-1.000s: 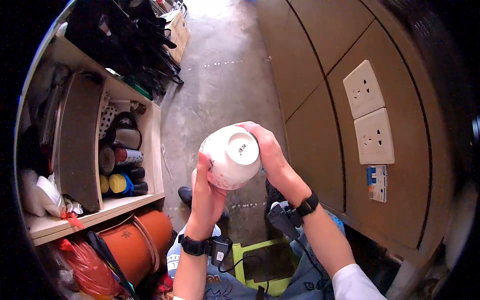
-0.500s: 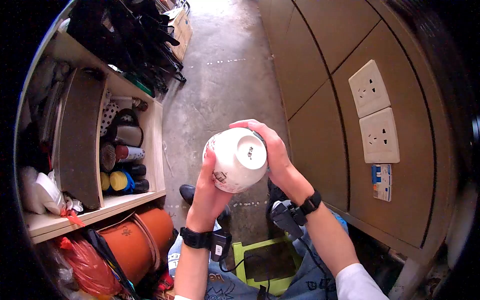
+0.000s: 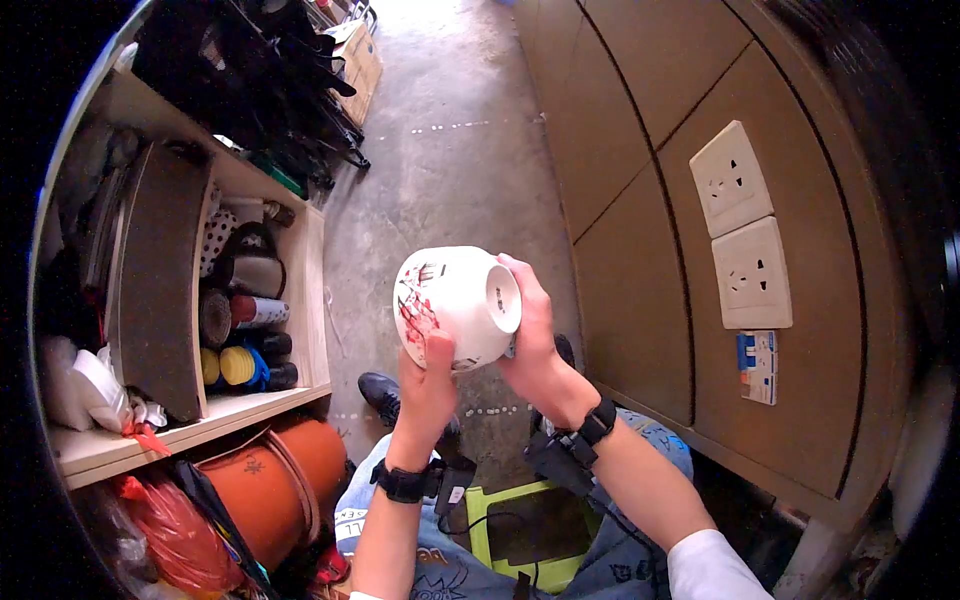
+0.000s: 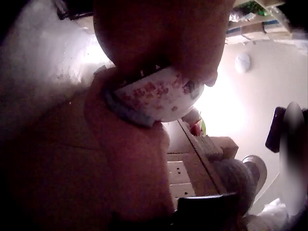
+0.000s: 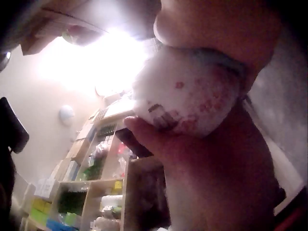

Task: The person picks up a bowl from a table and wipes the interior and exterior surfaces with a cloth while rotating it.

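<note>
A white bowl with a red and black pattern is held in the air between both hands, tilted on its side with its foot ring to the right. My left hand grips it from below, thumb pressed on the patterned wall. My right hand cups the base side, fingers curled round the foot. The left wrist view shows the bowl under my left hand. In the right wrist view the bowl lies under the right hand.
A wooden shelf at the left holds bottles and cans, with an orange roll beneath. A brown panelled wall with two sockets is at the right. A green stool and a shoe are below, on concrete floor.
The bowl has been turned from base toward the camera to base facing right, so the red pattern shows. Both hands have shifted slightly lower around it.
</note>
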`<state>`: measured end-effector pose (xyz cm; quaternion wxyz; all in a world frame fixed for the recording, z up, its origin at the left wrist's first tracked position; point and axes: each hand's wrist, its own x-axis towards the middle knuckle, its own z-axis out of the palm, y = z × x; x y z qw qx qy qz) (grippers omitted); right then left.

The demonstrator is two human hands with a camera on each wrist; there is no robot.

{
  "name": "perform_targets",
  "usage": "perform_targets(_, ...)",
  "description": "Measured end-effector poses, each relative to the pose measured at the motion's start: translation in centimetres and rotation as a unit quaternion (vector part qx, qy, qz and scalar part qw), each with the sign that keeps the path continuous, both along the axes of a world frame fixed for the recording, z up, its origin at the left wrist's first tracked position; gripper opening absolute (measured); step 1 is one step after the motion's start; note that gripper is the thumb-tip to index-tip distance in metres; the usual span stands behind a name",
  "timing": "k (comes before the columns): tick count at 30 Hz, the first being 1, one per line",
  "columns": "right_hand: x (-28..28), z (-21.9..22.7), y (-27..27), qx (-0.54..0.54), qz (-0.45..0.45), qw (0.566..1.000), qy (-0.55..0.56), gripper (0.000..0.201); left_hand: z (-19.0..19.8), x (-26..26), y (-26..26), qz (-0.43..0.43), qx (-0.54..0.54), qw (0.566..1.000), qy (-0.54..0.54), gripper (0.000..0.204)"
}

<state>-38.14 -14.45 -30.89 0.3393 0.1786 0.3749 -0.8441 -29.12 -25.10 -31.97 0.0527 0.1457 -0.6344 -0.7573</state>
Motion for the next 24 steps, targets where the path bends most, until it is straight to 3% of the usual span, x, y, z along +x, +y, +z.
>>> perform_targets(4,0.2,-1.1,0.2,-0.053,0.000,0.999,-0.011,0.042,-0.8,0.6,0.5,-0.019,-0.112,0.993,0.039,0.070)
perform_targets(8,0.1,-0.9,0.3,-0.074,0.012,0.997,-0.027,0.045,0.1,0.3,0.5,-0.051,-0.086,0.995,0.001,0.064)
perform_targets(10,-0.2,-1.3,0.2,-0.072,0.012,0.997,-0.034,0.048,0.6,-0.1,0.3,-0.008,0.034,0.999,-0.034,0.059)
perform_targets(13,-0.8,-0.9,0.1,-0.095,0.003,0.995,0.030,0.046,1.3,-0.5,-0.4,-0.022,0.149,0.989,0.009,0.061)
perform_targets(14,-1.2,-0.3,0.3,-0.037,-0.004,0.998,0.055,0.046,1.4,-0.6,-0.7,-0.035,0.211,0.977,0.015,0.063)
perform_targets(16,-1.7,0.6,0.6,0.022,-0.008,0.997,0.077,0.045,1.5,-0.8,-1.1,-0.042,0.208,0.977,0.016,0.069)
perform_targets(18,-2.1,0.9,1.0,0.035,0.025,0.988,0.146,0.041,1.9,-0.7,-2.0,-0.049,0.379,0.923,0.041,0.070)
perform_targets(20,-2.7,0.7,1.2,0.025,0.048,0.987,0.154,0.046,2.4,-0.8,-2.4,-0.063,0.381,0.921,0.043,0.071)
perform_targets(22,-2.9,0.7,1.3,0.052,0.128,0.951,0.277,0.046,2.6,-0.8,-2.6,-0.066,0.409,0.910,0.007,0.064)
perform_targets(23,-3.0,1.2,1.3,0.079,0.146,0.930,0.327,0.046,2.8,-0.7,-2.6,-0.056,0.367,0.928,-0.026,0.062)
perform_targets(24,-2.9,1.1,1.0,0.078,0.149,0.930,0.327,0.046,3.0,-0.5,-2.6,-0.053,0.367,0.928,-0.025,0.062)
